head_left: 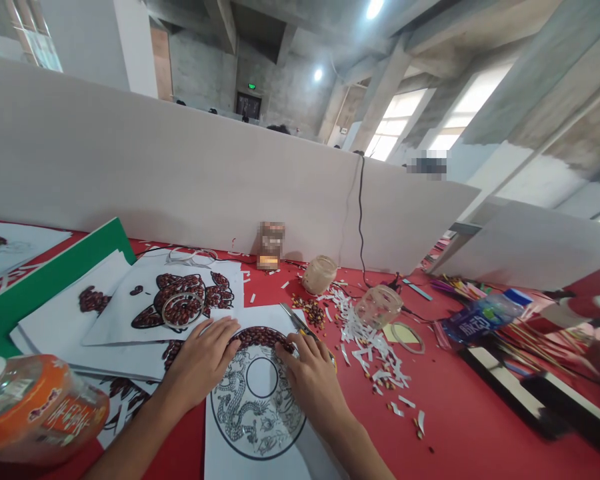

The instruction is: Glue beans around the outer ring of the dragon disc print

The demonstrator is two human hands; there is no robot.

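A white sheet [220, 437] with a printed circular dragon design [245, 417] lies before me. Dark red beans [257, 336] form a band along the top of its outer ring. My left hand [203, 360] rests on the left side of the sheet, fingers stretched and thumb tip by the bean band. At the band's right end, my right hand [313, 377] has its thumb and forefinger close together around a dark red bean [289, 347]. Scissors [300, 321] lie partly under the right hand, their handles mostly hidden.
Bean-covered drawings [180, 300] lie left, beside a green board [60, 280] and an orange-labelled jar [45, 407]. Loose beans [313, 312], white paper strips [363, 340] and two glass jars [320, 275] [379, 307] sit right. A blue packet [485, 319] lies farther right. A white partition [180, 180] stands behind.
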